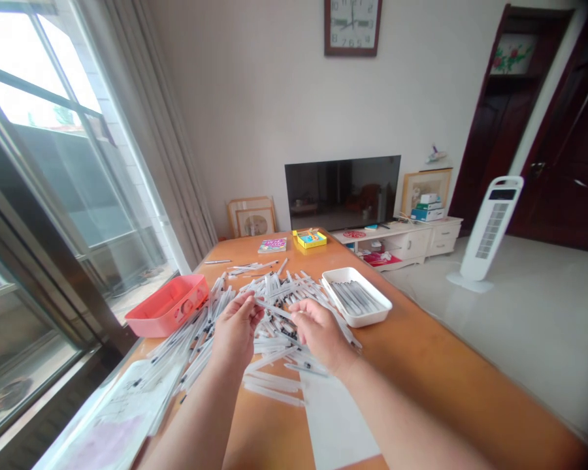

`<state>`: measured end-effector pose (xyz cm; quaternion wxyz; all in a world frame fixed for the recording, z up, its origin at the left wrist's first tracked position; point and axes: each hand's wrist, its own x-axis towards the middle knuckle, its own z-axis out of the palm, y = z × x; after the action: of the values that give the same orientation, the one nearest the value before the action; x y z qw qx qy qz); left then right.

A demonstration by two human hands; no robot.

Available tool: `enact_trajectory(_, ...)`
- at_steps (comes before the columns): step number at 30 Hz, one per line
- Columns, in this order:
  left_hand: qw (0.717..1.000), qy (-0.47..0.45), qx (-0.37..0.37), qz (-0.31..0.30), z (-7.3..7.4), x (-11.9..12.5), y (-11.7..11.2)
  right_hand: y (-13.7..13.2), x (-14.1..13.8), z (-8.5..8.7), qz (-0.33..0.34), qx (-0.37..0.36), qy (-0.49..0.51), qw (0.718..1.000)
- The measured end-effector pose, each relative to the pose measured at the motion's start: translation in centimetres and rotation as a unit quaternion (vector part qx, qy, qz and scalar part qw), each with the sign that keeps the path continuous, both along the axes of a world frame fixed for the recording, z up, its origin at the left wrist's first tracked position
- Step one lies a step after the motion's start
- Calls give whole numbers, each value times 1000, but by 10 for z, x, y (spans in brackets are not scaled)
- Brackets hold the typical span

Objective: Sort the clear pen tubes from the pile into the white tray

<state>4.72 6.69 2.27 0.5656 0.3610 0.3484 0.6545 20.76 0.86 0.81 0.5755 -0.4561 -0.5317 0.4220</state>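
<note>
My left hand point(236, 329) and right hand point(321, 333) are raised just over a heap of slim clear pen tubes point(279, 287) on an orange wooden table point(411, 346). One loose tube point(274, 309) spans the gap between them, its long axis sloping gently down from left to right. My left fingers point(249, 311) curl in at its upper end, and my right fingertips point(298, 308) meet its lower end (whether either hand truly grips it, I cannot tell from here). A white tray point(379, 301) of lined-up tubes sits nearer my right hand, a coral plastic box point(166, 310) nearer my left.
</note>
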Motion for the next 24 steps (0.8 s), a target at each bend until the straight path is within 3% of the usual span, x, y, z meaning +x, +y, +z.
enact_trajectory(9, 1000, 24, -7, -11, -5, -2, 4, 0, 13, 3, 35, -31, 2, 999)
enact_trajectory(15, 1000, 21, 2, -4, -4, -5, 5, -1, 17, 4, 99, -79, -52, 990)
enact_trajectory(24, 999, 42, -1, -24, 3, -10, 2, -3, 17, 4, 116, -89, -93, 985)
